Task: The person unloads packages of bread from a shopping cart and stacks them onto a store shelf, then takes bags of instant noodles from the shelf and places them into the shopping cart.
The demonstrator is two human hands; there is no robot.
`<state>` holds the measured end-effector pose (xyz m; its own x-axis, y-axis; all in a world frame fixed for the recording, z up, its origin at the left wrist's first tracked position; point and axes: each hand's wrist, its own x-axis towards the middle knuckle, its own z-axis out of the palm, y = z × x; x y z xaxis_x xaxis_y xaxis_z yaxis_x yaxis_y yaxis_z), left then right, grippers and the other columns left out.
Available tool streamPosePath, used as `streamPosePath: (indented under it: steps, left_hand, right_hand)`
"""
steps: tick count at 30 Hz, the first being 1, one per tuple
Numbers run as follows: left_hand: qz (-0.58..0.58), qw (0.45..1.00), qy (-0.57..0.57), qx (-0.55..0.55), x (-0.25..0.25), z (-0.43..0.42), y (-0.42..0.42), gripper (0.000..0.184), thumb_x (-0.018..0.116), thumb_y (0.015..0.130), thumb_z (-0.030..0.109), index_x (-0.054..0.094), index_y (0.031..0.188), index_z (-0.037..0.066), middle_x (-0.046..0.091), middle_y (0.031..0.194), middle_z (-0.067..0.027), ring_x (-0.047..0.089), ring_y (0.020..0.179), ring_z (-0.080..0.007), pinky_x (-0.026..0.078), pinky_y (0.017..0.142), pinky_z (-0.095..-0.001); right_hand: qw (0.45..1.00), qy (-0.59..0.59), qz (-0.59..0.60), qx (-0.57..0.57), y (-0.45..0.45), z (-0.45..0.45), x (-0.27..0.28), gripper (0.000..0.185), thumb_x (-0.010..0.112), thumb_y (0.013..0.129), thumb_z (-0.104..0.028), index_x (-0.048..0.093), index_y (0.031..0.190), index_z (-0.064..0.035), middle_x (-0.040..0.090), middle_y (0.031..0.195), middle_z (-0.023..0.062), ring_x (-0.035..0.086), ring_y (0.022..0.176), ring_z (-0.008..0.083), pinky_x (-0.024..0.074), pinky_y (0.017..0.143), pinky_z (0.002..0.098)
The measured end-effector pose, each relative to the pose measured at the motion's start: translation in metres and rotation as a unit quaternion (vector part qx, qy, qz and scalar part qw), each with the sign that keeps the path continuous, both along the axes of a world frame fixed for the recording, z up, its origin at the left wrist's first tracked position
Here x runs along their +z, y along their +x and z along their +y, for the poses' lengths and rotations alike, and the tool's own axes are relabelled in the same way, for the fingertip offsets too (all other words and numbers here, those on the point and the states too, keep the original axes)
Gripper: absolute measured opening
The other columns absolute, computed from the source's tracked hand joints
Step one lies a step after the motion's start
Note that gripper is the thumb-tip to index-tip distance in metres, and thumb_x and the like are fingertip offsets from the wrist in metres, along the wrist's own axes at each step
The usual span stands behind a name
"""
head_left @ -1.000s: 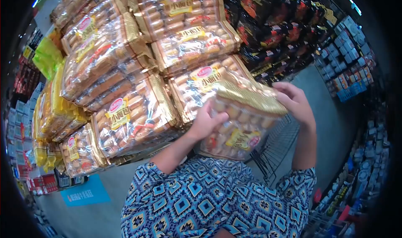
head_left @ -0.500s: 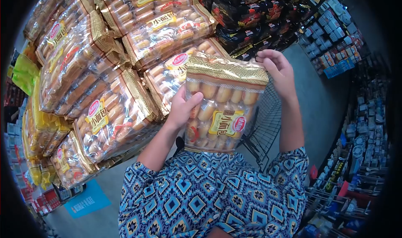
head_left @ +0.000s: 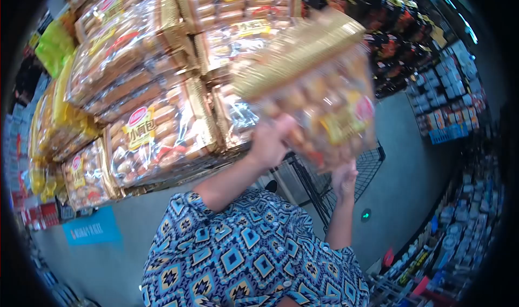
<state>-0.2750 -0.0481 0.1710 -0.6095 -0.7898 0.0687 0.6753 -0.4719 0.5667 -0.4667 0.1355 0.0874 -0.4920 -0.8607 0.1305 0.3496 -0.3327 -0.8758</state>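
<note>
A clear bag of small bread rolls (head_left: pixel 327 104), with a gold top band and a yellow label, is raised in front of the stacked bags and tilted, its image smeared by motion. My left hand (head_left: pixel 272 140) grips its lower left side, thumb on the front and the other fingers hidden. At the bag's bottom edge, my right hand (head_left: pixel 344 181) holds it from below, with its fingers partly behind the plastic. Just left of the held bag lies the stack of similar bread bags (head_left: pixel 162 131).
Beyond my right hand stands a wire shopping cart (head_left: pixel 365 169). Dark packages (head_left: pixel 397 47) are piled at the back. Shelves of small goods (head_left: pixel 451 237) line the right side. A blue sign (head_left: pixel 93 226) hangs below the stack, and yellow bags (head_left: pixel 54 126) are at far left.
The bag has moved up and to the right, and its top now slants up toward the right. My right hand has gone from the top corner to the bottom edge. The view has shifted.
</note>
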Motion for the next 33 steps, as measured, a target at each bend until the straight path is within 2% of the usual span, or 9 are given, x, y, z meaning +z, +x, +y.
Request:
streamPosePath:
  steps: [3,7,13,15,20,26,29,31,33]
  left_hand:
    - [-0.141,0.942,-0.186,-0.241,-0.007,0.014,0.012,0.056,0.065,0.089,0.027,0.045,0.133,-0.001,0.055,0.129,-0.0138,0.056,0.110,-0.0160,0.047,0.094,-0.0328]
    - [-0.128,0.881,-0.379,-0.253,-0.070,0.037,0.015,0.068,0.063,0.090,0.037,0.037,0.141,-0.001,0.046,0.139,-0.0174,0.041,0.131,-0.0235,0.032,0.110,-0.0373]
    - [-0.226,0.847,-0.299,-0.377,-0.072,0.049,0.062,0.055,0.057,0.094,0.040,0.050,0.132,0.000,0.049,0.137,-0.0143,0.043,0.128,-0.0229,0.031,0.110,-0.0335]
    - [-0.242,0.895,-0.054,-0.372,-0.109,0.065,0.059,0.044,0.056,0.095,0.033,0.056,0.126,0.002,0.054,0.131,-0.0111,0.047,0.123,-0.0208,0.039,0.103,-0.0321]
    - [0.023,0.983,0.078,-0.161,-0.080,0.050,0.039,0.057,0.050,0.097,0.029,0.028,0.145,0.007,0.042,0.144,-0.0111,0.041,0.132,-0.0280,0.031,0.110,-0.0522]
    - [0.097,0.976,0.180,-0.072,-0.063,0.028,0.026,0.049,0.046,0.100,0.029,0.033,0.140,0.004,0.043,0.141,-0.0126,0.041,0.131,-0.0261,0.029,0.113,-0.0456]
    - [0.097,0.970,0.221,-0.036,-0.066,0.024,0.027,0.053,0.044,0.100,0.036,0.033,0.140,0.003,0.042,0.141,-0.0153,0.040,0.132,-0.0293,0.028,0.113,-0.0435]
    - [0.068,0.962,0.226,-0.139,-0.072,0.025,0.039,0.058,0.040,0.101,0.041,0.030,0.141,0.001,0.040,0.142,-0.0192,0.039,0.133,-0.0316,0.029,0.113,-0.0443]
    - [0.032,0.961,0.224,-0.160,-0.070,0.032,0.055,0.060,0.036,0.101,0.043,0.030,0.141,-0.001,0.039,0.143,-0.0210,0.040,0.132,-0.0321,0.031,0.112,-0.0443]
  right_hand:
    - [0.984,0.059,-0.117,-0.117,-0.016,0.023,-0.019,0.100,0.065,0.075,-0.065,0.025,0.147,-0.0079,0.038,0.145,0.0118,0.039,0.132,0.0273,0.0367,0.107,0.0462]
    - [0.982,0.064,-0.106,-0.142,-0.039,0.069,-0.035,0.091,0.064,0.079,-0.060,0.030,0.144,-0.0056,0.039,0.144,0.0125,0.042,0.130,0.0284,0.0394,0.106,0.0460]
    - [0.984,0.141,-0.017,-0.111,-0.047,0.068,-0.022,0.071,0.065,0.088,-0.038,0.032,0.139,-0.0003,0.048,0.134,0.0121,0.052,0.118,0.0232,0.0463,0.098,0.0384]
    - [0.980,0.178,0.022,-0.090,-0.059,0.041,0.002,0.066,0.060,0.092,-0.036,0.030,0.140,-0.0014,0.048,0.133,0.0116,0.052,0.118,0.0230,0.0451,0.098,0.0366]
    - [0.947,0.211,0.237,-0.043,-0.061,-0.080,0.111,0.058,0.059,0.092,-0.026,0.033,0.138,0.0000,0.051,0.125,0.0111,0.053,0.112,0.0183,0.0440,0.096,0.0328]
    - [0.902,0.223,0.366,0.051,-0.064,-0.168,0.129,0.051,0.059,0.093,-0.020,0.040,0.134,0.0052,0.054,0.125,0.0147,0.054,0.113,0.0185,0.0441,0.095,0.0318]
    - [0.895,0.235,0.374,0.057,-0.051,-0.169,0.120,0.063,0.064,0.090,-0.021,0.035,0.137,0.0087,0.050,0.132,0.0209,0.050,0.121,0.0233,0.0407,0.100,0.0329]
    - [0.825,0.241,0.510,0.038,-0.044,-0.154,0.109,0.077,0.071,0.085,-0.027,0.031,0.140,0.0092,0.044,0.137,0.0230,0.046,0.125,0.0262,0.0379,0.104,0.0360]
    - [0.827,0.257,0.497,0.062,-0.036,-0.139,0.106,0.093,0.077,0.078,-0.031,0.024,0.143,0.0087,0.034,0.144,0.0264,0.035,0.134,0.0311,0.0309,0.109,0.0397]
